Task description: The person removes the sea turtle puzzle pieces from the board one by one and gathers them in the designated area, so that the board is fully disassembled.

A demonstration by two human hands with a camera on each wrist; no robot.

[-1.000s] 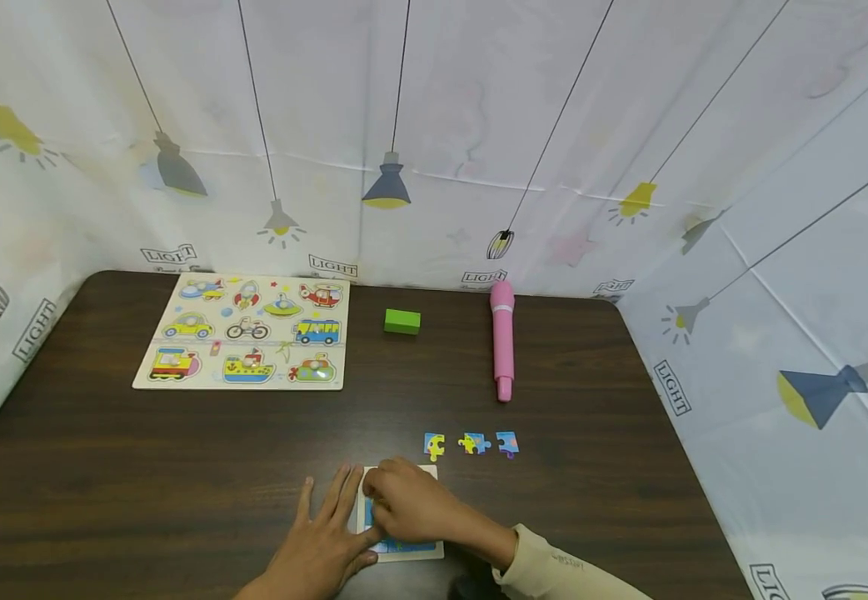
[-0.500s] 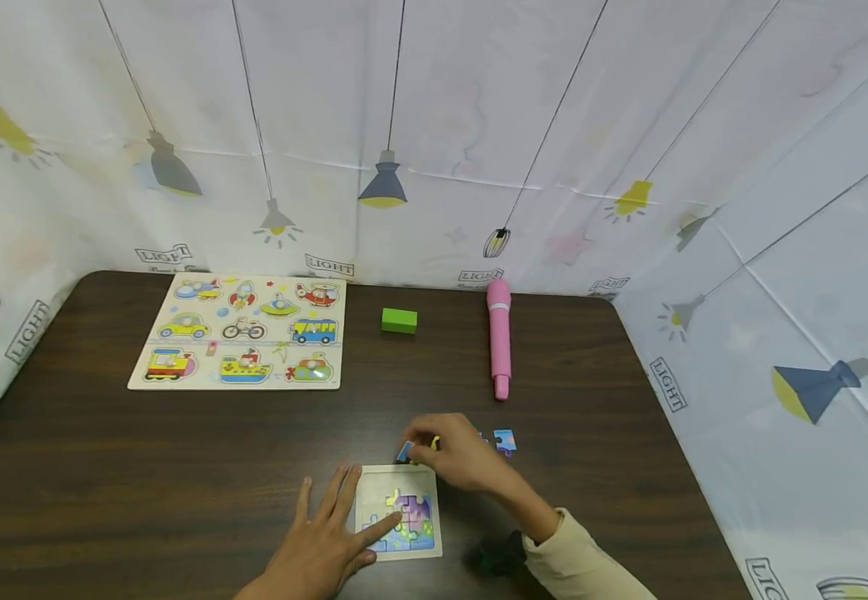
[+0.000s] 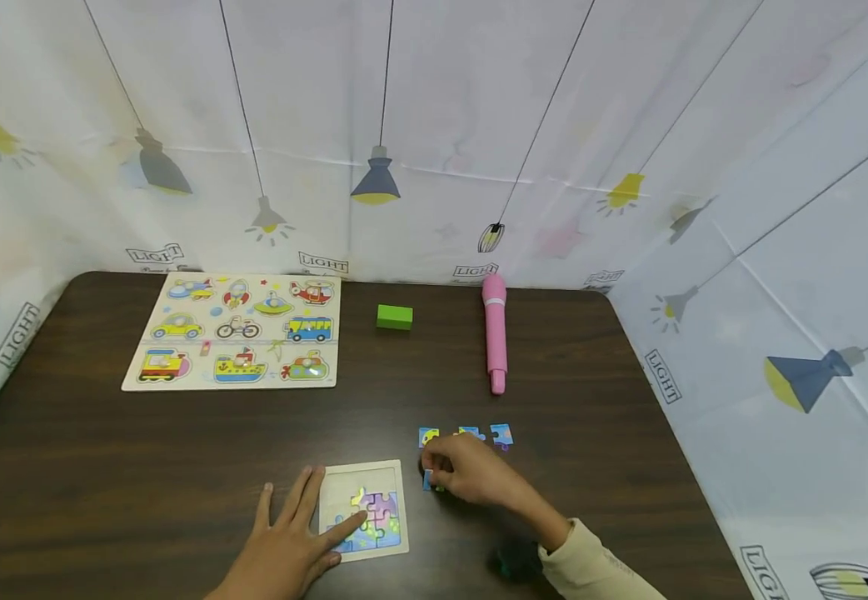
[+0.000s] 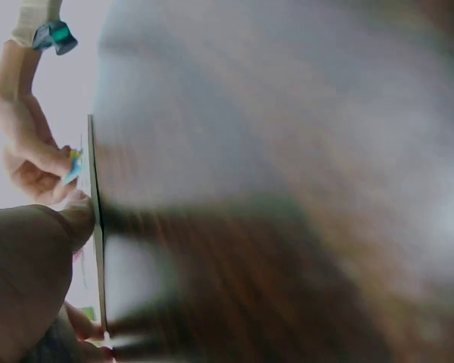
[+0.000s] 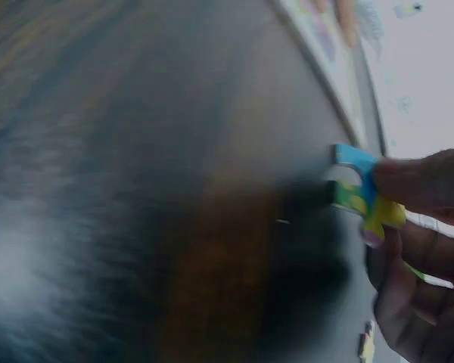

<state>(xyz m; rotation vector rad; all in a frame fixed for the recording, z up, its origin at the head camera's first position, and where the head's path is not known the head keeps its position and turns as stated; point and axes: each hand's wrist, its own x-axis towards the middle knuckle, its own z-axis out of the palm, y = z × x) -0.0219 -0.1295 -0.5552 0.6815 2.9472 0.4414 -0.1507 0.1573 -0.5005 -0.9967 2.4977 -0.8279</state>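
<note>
My left hand point(image 3: 291, 533) rests on the left side of a small square puzzle tray point(image 3: 340, 481), fingers spread and straight, one reaching over the fitted pieces. Purple, green and blue jigsaw pieces point(image 3: 377, 512) fill the tray's lower right; bare backing shows along its top. To the right of the tray, my right hand point(image 3: 475, 471) pinches a blue, yellow and green puzzle piece point(image 5: 371, 189) between thumb and fingers, just above the table. Just beyond that hand lie loose puzzle pieces: a left one point(image 3: 428, 435), a partly covered middle one point(image 3: 471, 432) and a right one point(image 3: 501, 433).
A vehicle peg puzzle board point(image 3: 231, 342) lies at the back left of the dark table point(image 3: 142, 450). Behind the loose pieces are a green block point(image 3: 394, 317) and a pink microphone-shaped toy point(image 3: 495, 333). A printed curtain point(image 3: 434, 125) borders the table.
My right hand has left the tray and moved right, a puzzle piece now in its fingers. Since half a second ago, the tray and my left hand have shifted left.
</note>
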